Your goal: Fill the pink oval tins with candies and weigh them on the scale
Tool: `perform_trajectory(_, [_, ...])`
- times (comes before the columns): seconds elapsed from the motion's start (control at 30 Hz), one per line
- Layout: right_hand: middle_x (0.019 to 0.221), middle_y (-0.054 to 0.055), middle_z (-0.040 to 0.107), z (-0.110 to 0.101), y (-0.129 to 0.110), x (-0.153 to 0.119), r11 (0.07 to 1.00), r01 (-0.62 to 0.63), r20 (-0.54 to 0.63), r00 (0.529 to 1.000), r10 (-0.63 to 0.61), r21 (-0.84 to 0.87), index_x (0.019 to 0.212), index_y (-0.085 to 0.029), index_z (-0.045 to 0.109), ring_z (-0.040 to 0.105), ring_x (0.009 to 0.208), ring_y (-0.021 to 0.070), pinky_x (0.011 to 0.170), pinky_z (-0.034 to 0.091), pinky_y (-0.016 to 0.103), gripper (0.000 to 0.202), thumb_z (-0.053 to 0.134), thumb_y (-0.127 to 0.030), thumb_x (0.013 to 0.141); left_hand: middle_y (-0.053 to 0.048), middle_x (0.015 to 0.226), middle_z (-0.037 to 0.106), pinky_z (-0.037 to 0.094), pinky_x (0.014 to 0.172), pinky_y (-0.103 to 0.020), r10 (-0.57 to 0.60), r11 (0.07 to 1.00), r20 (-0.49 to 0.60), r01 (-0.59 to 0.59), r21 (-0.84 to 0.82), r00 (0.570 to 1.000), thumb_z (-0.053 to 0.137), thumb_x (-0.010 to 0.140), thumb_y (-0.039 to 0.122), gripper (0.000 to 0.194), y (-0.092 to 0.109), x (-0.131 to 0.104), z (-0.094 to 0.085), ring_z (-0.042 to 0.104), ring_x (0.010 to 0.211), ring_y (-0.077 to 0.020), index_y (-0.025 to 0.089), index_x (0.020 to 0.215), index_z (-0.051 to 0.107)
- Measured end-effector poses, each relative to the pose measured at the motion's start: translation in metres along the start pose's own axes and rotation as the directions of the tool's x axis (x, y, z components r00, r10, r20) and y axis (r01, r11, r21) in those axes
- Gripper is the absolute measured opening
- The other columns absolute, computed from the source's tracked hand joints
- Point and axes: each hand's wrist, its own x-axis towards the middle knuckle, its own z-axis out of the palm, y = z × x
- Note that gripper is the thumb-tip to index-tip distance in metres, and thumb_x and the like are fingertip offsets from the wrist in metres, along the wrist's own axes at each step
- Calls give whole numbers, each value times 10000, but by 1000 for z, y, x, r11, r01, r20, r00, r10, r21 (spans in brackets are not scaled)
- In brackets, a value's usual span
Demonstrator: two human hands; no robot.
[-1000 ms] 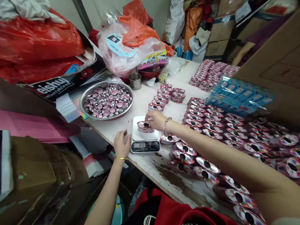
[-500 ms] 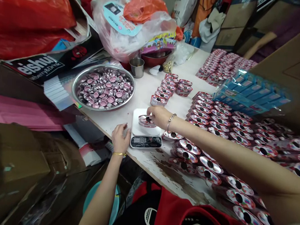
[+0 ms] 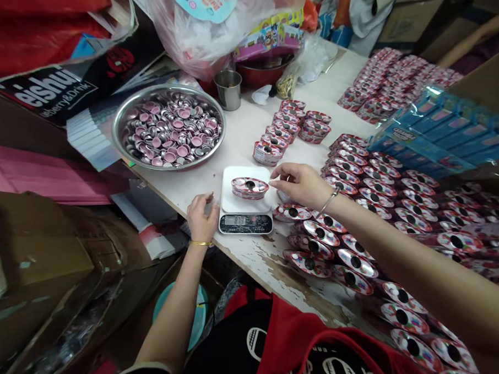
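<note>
A white kitchen scale [image 3: 228, 205] stands near the table's edge, digits lit on its display. On its plate sits one oval red-and-silver printed pack [image 3: 249, 188] with a dark round hole in the top. My right hand [image 3: 301, 184] is just right of that pack, fingers bent and apart, with nothing visible in them. Left of the scale, at the table edge, my left hand [image 3: 202, 215] rests with thumb and fingers apart, holding nothing. Many similar packs [image 3: 319, 232] stand in rows to the right of the scale.
A steel bowl [image 3: 118, 120] of small pink-and-silver caps stands at the left. Behind the scale are a short group of packs [image 3: 268, 153] and a metal cup [image 3: 228, 90]. Blue packaging [image 3: 437, 134] lies at right. A co-worker's arm [image 3: 479, 37] shows at the far right.
My right hand has let go of the pack on the scale and drawn back to the right. The display reading has changed. My left hand stays by the scale; the view has tilted down slightly.
</note>
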Motion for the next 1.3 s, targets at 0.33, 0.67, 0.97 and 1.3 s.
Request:
perform_trajectory(0.33, [943, 57, 571, 19, -20, 0, 933, 111, 132, 989, -69, -343, 934, -167, 631, 509, 764, 146, 670, 342, 257, 112, 571, -234, 868, -68, 953, 633, 454, 832, -323, 7, 1000, -15, -7, -18, 1000, 500, 881, 357, 272, 4, 1, -1, 602, 859, -178, 163, 1030, 619])
perform_trajectory(0.67, [861, 53, 569, 24, -25, 13, 946, 164, 124, 983, -134, -279, 880, -136, 602, 506, 772, 144, 689, 339, 254, 94, 531, -198, 892, -63, 948, 635, 448, 837, -326, 4, 1000, -1, -4, 10, 1000, 508, 874, 355, 268, 0, 1, -1, 602, 864, -180, 170, 1038, 613])
perform_trajectory(0.97, [924, 56, 577, 21, -17, 11, 924, 165, 163, 980, -114, -344, 854, -154, 613, 518, 788, 145, 651, 331, 246, 91, 531, -174, 886, -64, 944, 637, 461, 835, -332, 16, 1000, -5, -16, 5, 1000, 513, 873, 347, 258, 1, 1, -2, 604, 857, -181, 177, 1033, 620])
perform_trajectory(1.3, [792, 18, 555, 18, -25, 11, 982, 35, -80, 997, -20, 186, 1018, -150, 593, 489, 700, 130, 649, 378, 252, 180, 538, -220, 862, -130, 1173, 549, 456, 872, -371, 135, 988, 105, -125, -93, 985, 529, 849, 474, 510, 30, 29, -22, 549, 1052, -242, 201, 1277, 475])
